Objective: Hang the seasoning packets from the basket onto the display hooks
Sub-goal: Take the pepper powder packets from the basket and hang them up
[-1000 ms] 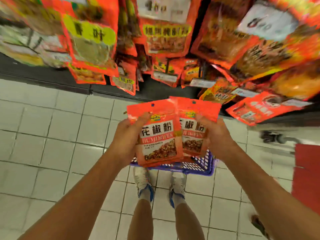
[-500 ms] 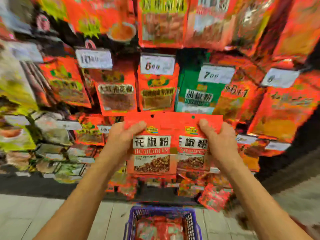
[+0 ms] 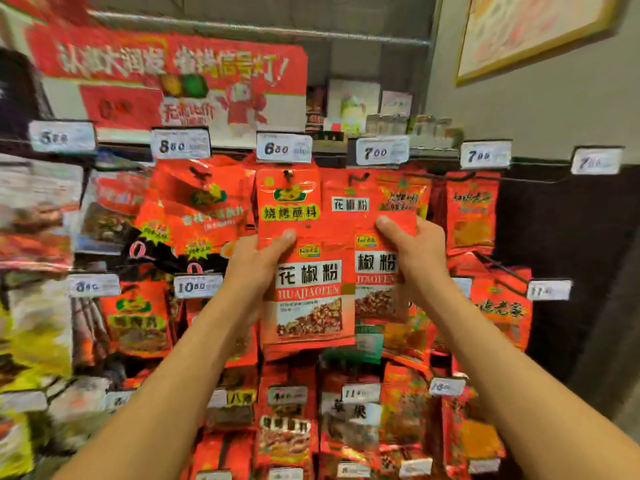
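Observation:
I hold two red seasoning packets side by side in front of the display wall. My left hand (image 3: pixel 254 261) grips the front packet (image 3: pixel 308 296) at its upper left, thumb on its face. My right hand (image 3: pixel 417 254) grips the second packet (image 3: pixel 375 285) at its upper right; that packet is partly behind the first. Just above them a matching red packet (image 3: pixel 349 202) hangs on a hook (image 3: pixel 356 177) under the 7.00 price tag (image 3: pixel 379 152). The basket is out of view.
Rows of hooks with red packets fill the wall, each under a white price tag. A barbecue seasoning packet (image 3: pixel 289 202) hangs left of the matching one. A red promotional sign (image 3: pixel 166 74) sits above. A grey wall (image 3: pixel 536 116) bounds the right side.
The view swung up from the floor and basket to the upper display rows. Both hands rose with the two packets, which now sit just below the top row of hooks.

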Motion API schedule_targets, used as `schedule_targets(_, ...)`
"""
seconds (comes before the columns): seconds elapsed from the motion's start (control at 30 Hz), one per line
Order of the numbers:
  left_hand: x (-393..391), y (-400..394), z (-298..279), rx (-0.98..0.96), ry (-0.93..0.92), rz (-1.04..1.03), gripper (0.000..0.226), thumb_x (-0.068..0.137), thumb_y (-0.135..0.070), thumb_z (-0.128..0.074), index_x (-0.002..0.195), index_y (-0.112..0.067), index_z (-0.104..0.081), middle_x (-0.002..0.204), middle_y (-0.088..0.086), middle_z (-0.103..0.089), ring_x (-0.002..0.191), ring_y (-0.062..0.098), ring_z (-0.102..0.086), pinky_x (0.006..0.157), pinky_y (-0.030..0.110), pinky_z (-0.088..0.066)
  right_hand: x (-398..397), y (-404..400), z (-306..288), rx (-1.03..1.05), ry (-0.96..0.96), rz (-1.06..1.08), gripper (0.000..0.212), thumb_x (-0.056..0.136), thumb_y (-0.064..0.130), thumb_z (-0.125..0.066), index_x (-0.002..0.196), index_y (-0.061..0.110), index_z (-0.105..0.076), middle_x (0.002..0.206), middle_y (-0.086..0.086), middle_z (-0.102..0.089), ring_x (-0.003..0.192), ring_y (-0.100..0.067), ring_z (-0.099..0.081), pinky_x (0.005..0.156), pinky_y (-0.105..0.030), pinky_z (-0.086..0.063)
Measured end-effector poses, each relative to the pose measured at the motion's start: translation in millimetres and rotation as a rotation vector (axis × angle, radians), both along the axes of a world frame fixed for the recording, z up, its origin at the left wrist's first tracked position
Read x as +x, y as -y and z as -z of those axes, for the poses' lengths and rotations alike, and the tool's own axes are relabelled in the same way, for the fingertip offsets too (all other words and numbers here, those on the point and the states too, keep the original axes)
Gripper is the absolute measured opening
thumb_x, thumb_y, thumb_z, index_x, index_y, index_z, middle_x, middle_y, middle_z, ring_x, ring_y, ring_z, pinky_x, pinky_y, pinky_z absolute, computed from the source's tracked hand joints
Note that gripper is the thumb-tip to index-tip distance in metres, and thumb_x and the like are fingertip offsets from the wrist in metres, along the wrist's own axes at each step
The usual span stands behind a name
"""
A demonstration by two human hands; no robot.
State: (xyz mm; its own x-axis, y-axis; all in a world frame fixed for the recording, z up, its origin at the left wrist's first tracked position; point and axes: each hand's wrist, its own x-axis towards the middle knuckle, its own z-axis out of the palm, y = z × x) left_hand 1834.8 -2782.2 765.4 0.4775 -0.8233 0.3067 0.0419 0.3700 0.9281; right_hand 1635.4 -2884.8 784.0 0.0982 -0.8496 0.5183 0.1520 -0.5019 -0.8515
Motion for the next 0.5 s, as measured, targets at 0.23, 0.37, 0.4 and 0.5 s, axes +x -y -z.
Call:
schedule_targets(0.23, -19, 29, -30, -0.027, 0.055, -0.067, 0.013, 0.092, -0.026, -0.071, 0.085, -0.016, -0.066, 0.074, 0.004, -0.077, 0.065, 0.022, -0.075, 0.056, 0.033, -0.061, 5, 56, -36, 0.001, -0.041, 0.022, 0.025, 0.062, 0.055, -0.076, 0.073, 0.032, -0.074, 0.08, -0.002, -0.078, 0.079, -0.029, -0.076, 0.081, -0.058, -0.059)
schedule_targets(0.37, -28, 46, -31, -0.043, 0.062, -0.088, 0.012, 0.094, -0.026, -0.069, 0.093, -0.014, -0.068, 0.079, 0.004, -0.078, 0.069, 0.021, -0.076, 0.06, 0.033, -0.061, 16, 77, -44, -0.034, -0.036, 0.017, 0.018, 0.063, 0.055, -0.073, 0.067, 0.037, -0.071, 0.071, 0.005, -0.076, 0.069, -0.019, -0.074, 0.079, -0.056, -0.06)
schedule_targets(0.4, -29, 48, -31, -0.044, 0.064, -0.092, 0.011, 0.094, -0.026, -0.069, 0.093, -0.015, -0.068, 0.078, 0.003, -0.078, 0.068, 0.02, -0.076, 0.058, 0.031, -0.06, 18, 80, -45, -0.034, -0.031, 0.019, 0.015, 0.065, 0.052, -0.073, 0.065, 0.037, -0.07, 0.069, 0.004, -0.075, 0.067, -0.019, -0.073, 0.077, -0.057, -0.06)
schedule_targets(0.5, -28, 54, -35, -0.063, 0.077, -0.096, 0.011, 0.095, -0.026, -0.069, 0.09, -0.016, -0.068, 0.075, 0.003, -0.078, 0.067, 0.02, -0.076, 0.056, 0.029, -0.059, 25, 87, -51, -0.029, -0.04, 0.064, 0.015, 0.074, 0.039, -0.072, 0.064, 0.027, -0.07, 0.071, -0.006, -0.075, 0.07, -0.03, -0.073, 0.076, -0.058, -0.059)
